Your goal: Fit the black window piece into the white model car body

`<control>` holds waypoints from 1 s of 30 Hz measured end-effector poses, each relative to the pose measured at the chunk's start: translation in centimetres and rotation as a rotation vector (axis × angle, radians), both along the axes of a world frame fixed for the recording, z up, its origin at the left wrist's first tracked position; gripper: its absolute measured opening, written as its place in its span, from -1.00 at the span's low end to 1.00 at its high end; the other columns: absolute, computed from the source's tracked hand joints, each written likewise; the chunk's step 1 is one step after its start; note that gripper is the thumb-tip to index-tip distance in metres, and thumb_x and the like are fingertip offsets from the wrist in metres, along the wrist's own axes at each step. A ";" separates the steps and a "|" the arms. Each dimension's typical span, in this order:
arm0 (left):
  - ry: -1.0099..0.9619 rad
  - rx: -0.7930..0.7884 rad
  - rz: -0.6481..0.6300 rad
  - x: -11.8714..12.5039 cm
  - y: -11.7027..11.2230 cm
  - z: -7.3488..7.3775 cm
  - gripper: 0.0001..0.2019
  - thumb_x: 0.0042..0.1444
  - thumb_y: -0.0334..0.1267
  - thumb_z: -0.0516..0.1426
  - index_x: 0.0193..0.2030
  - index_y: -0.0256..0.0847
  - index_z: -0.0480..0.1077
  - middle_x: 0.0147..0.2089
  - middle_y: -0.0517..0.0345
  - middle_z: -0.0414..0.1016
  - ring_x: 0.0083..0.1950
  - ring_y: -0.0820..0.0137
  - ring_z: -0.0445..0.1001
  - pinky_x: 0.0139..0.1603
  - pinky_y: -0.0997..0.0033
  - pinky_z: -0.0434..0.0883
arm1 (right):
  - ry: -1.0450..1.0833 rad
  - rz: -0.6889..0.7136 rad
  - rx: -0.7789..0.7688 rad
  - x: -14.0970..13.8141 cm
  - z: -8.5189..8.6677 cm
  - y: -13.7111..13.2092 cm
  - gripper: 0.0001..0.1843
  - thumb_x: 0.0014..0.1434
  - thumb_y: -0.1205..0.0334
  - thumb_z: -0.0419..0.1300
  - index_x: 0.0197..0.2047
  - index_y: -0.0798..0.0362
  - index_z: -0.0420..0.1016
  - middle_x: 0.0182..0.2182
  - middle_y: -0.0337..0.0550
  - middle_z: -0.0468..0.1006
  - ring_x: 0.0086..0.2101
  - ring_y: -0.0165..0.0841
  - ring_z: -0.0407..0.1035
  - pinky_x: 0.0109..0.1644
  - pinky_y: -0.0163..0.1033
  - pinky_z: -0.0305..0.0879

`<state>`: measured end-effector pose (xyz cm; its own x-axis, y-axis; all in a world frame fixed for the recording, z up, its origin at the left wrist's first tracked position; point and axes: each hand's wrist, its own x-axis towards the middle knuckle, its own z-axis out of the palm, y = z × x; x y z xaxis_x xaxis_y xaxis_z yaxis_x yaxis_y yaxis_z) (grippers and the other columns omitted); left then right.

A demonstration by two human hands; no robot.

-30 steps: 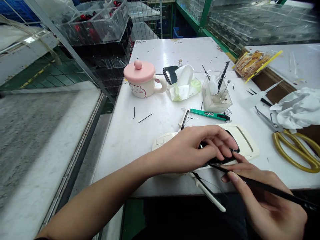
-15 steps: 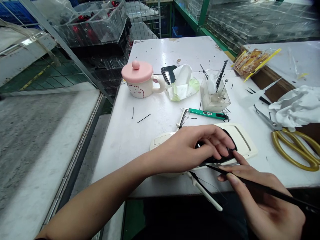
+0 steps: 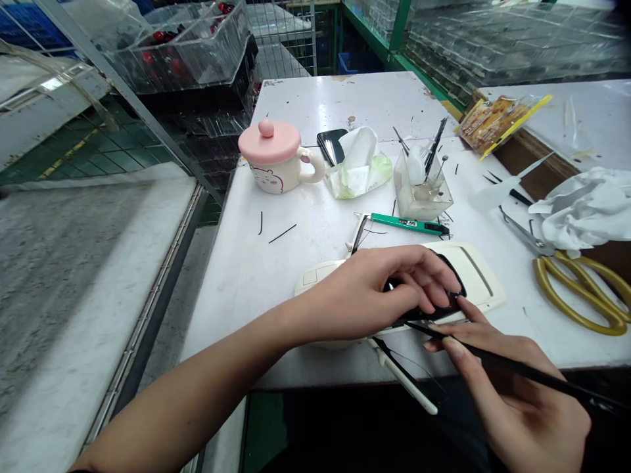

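Cool, even light, bright on worktop (image 3: 236, 282); glare patch at its far end, duller by near edge. Below that, near-black. Black tool's (image 3: 517, 368) outer end sinks into dark. Wide-angle stretch toward corners; upper-right trays (image 3: 513, 49) soft, smeared.

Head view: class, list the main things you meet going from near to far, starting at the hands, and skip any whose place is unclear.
Right hand gripping a black tool, left hand, green cutter, clear tool holder, clear plastic bin.
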<state>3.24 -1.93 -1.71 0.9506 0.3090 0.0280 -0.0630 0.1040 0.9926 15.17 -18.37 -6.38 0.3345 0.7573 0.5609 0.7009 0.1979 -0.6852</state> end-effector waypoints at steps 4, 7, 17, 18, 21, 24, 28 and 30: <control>0.004 0.008 0.002 0.0 0.0 0.1 -0.63 0.00 -0.69 -0.06 -0.17 -0.31 0.41 -0.26 0.17 0.47 -0.24 0.57 0.46 -0.13 0.58 0.44 | -0.009 0.001 -0.033 -0.2 0.0 -0.1 -0.75 0.23 0.51 0.18 -0.10 0.01 0.49 -0.30 -0.32 0.55 -0.17 -0.46 0.53 0.34 -0.24 0.26; 0.006 0.012 0.009 0.1 0.0 0.2 -0.64 0.02 -0.69 -0.06 -0.18 -0.31 0.41 -0.26 0.18 0.47 -0.24 0.57 0.46 -0.14 0.58 0.44 | -0.018 0.013 -0.072 0.0 -0.1 -0.2 -0.73 0.24 0.49 0.18 -0.04 0.00 0.48 -0.25 -0.30 0.58 -0.06 -0.41 0.51 0.37 -0.19 0.21; 0.021 0.074 0.017 0.0 -0.1 0.3 -0.66 0.04 -0.67 -0.05 -0.17 -0.29 0.42 -0.27 0.18 0.50 -0.24 0.54 0.48 -0.14 0.54 0.44 | -0.047 0.080 -0.135 0.7 0.0 -0.2 -0.73 0.26 0.46 0.19 -0.01 -0.01 0.47 -0.16 -0.26 0.60 0.16 -0.30 0.37 0.41 -0.13 0.15; 0.021 0.081 0.014 -0.1 -0.1 0.3 -0.66 0.03 -0.66 -0.05 -0.17 -0.29 0.42 -0.27 0.18 0.50 -0.24 0.54 0.48 -0.14 0.53 0.45 | -0.050 0.082 -0.114 0.7 -0.1 -0.3 -0.71 0.24 0.48 0.19 0.00 0.00 0.48 -0.17 -0.26 0.60 0.12 -0.30 0.41 0.42 -0.10 0.12; 0.028 0.101 0.007 -0.1 -0.1 0.2 -0.65 0.02 -0.65 -0.04 -0.18 -0.27 0.42 -0.26 0.16 0.50 -0.23 0.52 0.49 -0.14 0.51 0.45 | -0.087 0.080 -0.057 0.5 -0.1 -0.6 -0.64 0.20 0.52 0.22 0.04 0.01 0.48 -0.20 -0.27 0.61 0.02 -0.29 0.50 0.42 -0.01 0.13; 0.028 0.108 0.007 -0.2 -0.1 0.1 -0.67 0.02 -0.63 -0.04 -0.18 -0.27 0.42 -0.24 0.15 0.51 -0.23 0.50 0.49 -0.12 0.48 0.46 | -0.102 0.092 -0.034 0.3 -0.4 -0.8 -0.59 0.17 0.56 0.22 0.04 0.01 0.49 -0.21 -0.27 0.62 0.00 -0.26 0.52 0.38 -0.01 0.22; 0.029 0.107 -0.004 -0.3 0.0 -0.1 -0.68 0.04 -0.61 -0.04 -0.18 -0.24 0.41 -0.22 0.16 0.50 -0.22 0.50 0.49 -0.08 0.46 0.47 | -0.050 0.020 -0.033 1.1 -1.3 -1.5 -0.70 0.15 0.50 0.27 -0.10 -0.04 0.57 -0.20 -0.26 0.65 -0.03 -0.18 0.54 0.30 0.04 0.34; 0.039 0.105 -0.010 -0.3 0.0 -0.1 -0.68 0.06 -0.61 -0.04 -0.16 -0.23 0.40 -0.21 0.16 0.51 -0.21 0.49 0.50 -0.07 0.45 0.47 | -0.002 0.003 -0.009 2.1 -1.8 -2.1 -0.85 0.23 0.34 0.24 -0.27 -0.10 0.60 -0.32 -0.27 0.66 -0.10 -0.15 0.57 0.23 0.09 0.40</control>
<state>2.95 -1.94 -1.84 0.9546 0.2969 0.0231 -0.0240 -0.0004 0.9997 17.24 -20.52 -8.19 0.3311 0.7634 0.5546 0.7016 0.1939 -0.6857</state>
